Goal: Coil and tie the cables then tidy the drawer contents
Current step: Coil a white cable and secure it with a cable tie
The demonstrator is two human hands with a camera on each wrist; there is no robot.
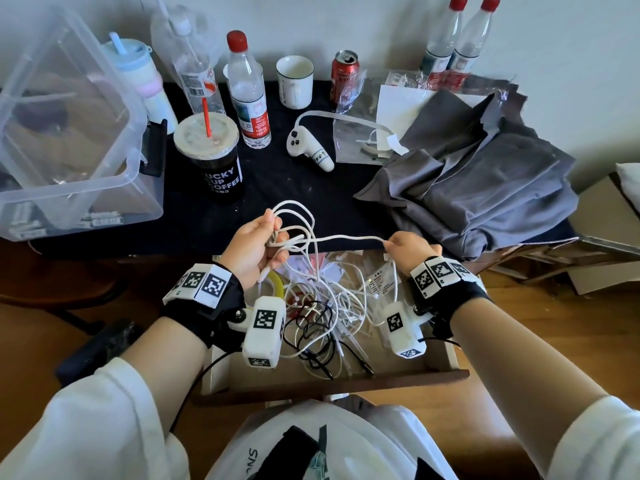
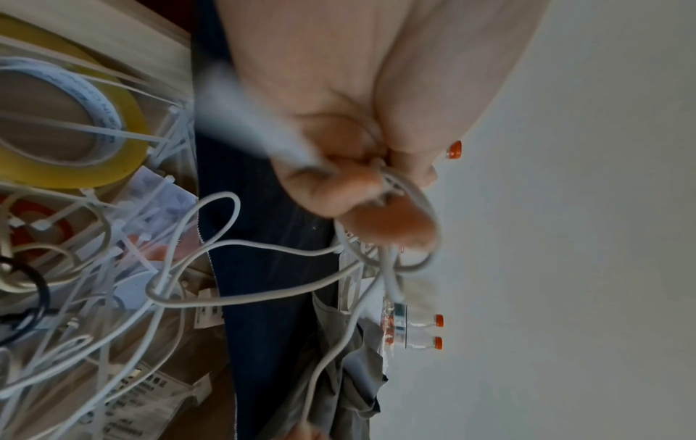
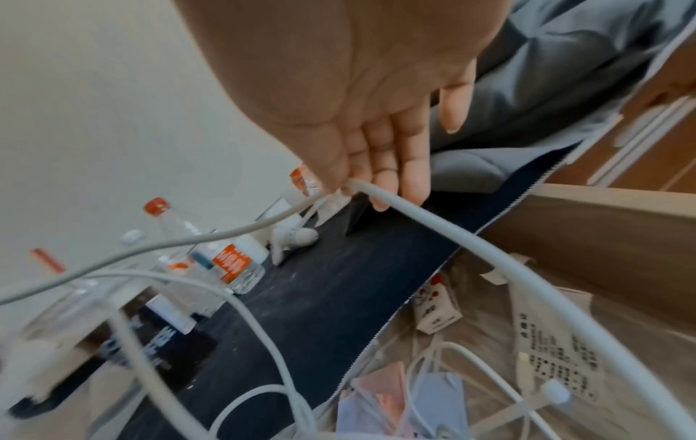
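White cable stretched left-right, left hand gripping loops, right hand pinching it

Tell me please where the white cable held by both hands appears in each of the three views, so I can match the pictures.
Head: the white cable spans the middle, from loops in the left hand to the right hand.
Left wrist: loops hang below the fingers, center.
Right wrist: it runs from the fingertips to the lower right.
Shared landmark: the red-capped bottles against the wall.
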